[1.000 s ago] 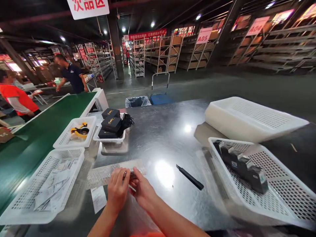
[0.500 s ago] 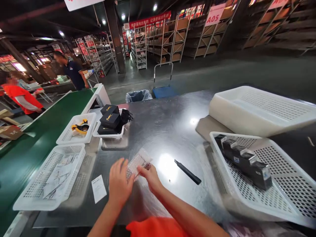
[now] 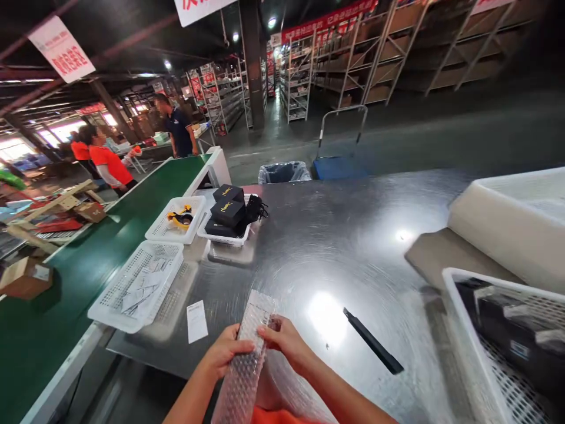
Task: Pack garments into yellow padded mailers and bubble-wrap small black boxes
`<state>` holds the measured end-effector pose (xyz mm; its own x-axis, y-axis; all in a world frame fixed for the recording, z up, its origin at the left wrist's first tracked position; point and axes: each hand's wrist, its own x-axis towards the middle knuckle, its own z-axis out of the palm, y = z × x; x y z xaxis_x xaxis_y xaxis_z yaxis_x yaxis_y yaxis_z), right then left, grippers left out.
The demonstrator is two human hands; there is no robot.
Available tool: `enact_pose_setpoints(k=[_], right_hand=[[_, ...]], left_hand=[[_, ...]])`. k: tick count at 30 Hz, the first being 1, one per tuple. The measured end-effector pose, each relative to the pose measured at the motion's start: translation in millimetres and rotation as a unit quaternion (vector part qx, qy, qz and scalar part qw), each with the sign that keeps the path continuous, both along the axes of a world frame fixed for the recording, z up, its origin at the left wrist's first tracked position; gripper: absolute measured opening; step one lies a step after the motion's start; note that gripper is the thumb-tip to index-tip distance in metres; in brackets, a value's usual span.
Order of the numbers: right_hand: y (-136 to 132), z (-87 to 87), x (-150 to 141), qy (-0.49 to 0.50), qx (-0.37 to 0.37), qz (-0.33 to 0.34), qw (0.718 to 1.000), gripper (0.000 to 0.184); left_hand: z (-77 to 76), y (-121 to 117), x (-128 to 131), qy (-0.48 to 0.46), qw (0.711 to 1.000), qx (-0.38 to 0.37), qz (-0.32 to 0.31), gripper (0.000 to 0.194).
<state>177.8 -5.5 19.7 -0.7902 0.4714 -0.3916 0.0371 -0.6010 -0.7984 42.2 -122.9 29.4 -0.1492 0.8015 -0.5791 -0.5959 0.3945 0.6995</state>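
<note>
A long strip of clear bubble wrap lies between my two hands, its lower end hanging toward my body. My left hand grips its left edge with the thumb on top. My right hand pinches the upper right edge between thumb and fingers. Whether anything sits inside the wrap I cannot tell. A small white printed card lies on the metal table left of my hands. To the right rests a black box cutter, apart from both hands.
White baskets at left hold papers, a yellow tape dispenser and black boxes. At right, a white basket holds dark boxes. A green conveyor runs along the left, carrying a carton. Co-workers stand beyond it.
The view has swung left. The bubble wrap, bunched short before, now stretches out longer toward my body. My left hand has moved from spread fingers beside it to gripping its edge.
</note>
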Motion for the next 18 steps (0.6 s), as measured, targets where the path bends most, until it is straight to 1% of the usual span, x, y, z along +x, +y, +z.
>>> enact_pose_setpoints(k=[4,7,9,10,12,15,17,18], right_hand=[[-10.1,-7.8,-3.0,0.018,-0.028,0.043,0.999,0.062],[-20.9,-12.4,-14.7,0.042,-0.031,0.064,0.997,0.058],[-25.4,-15.1,-26.0,0.035,-0.019,0.082,0.996,0.054],[-25.5,-17.0,-32.5,0.02,-0.009,0.086,0.996,0.053],[-20.0,-23.2,-47.4,-0.026,0.023,0.082,0.996,0.049],[2.0,-39.0,-80.2,-0.091,0.083,0.055,0.991,0.04],[21.4,-49.7,-115.5,-0.116,0.13,0.041,0.984,0.033],[30.8,-53.3,-138.4,-0.121,0.156,0.037,0.98,0.03]], left_hand=[[-5.3,-20.5,10.5,-0.011,0.998,0.01,0.064,0.061],[-8.8,-36.9,15.1,-0.012,0.991,0.005,0.132,0.061],[-10.0,-47.6,9.5,-0.015,0.984,0.003,0.176,0.058],[-10.3,-53.4,2.2,-0.015,0.98,-0.003,0.198,0.056],[-11.1,-66.8,-22.7,-0.006,0.969,-0.024,0.247,0.053],[-13.4,-91.4,-81.8,0.019,0.946,-0.06,0.317,0.05],[-15.2,-109.2,-127.5,0.024,0.934,-0.077,0.349,0.051],[-15.7,-118.1,-149.8,0.03,0.929,-0.088,0.357,0.052]])
